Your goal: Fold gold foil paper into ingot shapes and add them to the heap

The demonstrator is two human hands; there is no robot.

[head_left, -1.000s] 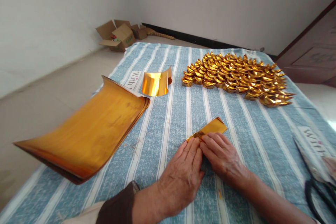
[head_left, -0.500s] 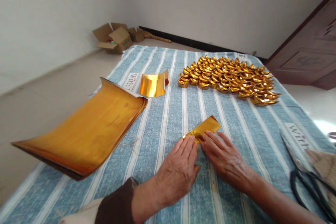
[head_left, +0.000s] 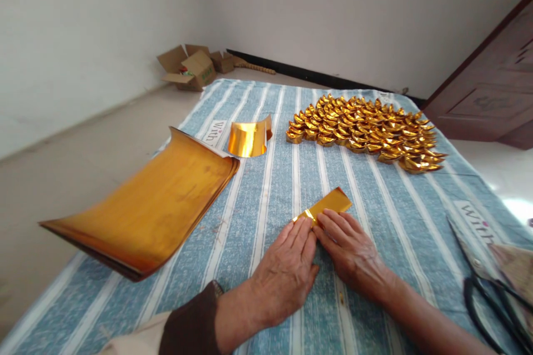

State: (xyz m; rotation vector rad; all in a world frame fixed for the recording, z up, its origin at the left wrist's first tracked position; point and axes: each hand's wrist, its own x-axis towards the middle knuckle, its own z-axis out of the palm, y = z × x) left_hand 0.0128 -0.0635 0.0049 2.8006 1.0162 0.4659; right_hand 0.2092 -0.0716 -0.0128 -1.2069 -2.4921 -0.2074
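A folded strip of gold foil paper lies slanted on the striped cloth. My left hand is laid flat, its fingertips pressing on the strip's near left end and covering part of it. Close beside it, my right hand rests with outstretched fingers on the middle of the strip's lower edge. Neither hand grips the paper; both push it down against the cloth. The part beneath the fingertips is hidden.
A stack of large gold sheets lies to the left, with a curled gold piece beyond it. Many folded gold ingot shapes stand at the back right. Black-handled scissors lie at the right edge. Cardboard boxes stand on the floor.
The view has shifted slightly. My right hand's fingers have moved a little left along the strip, and the strip looks flatter and smoother around the fingertips.
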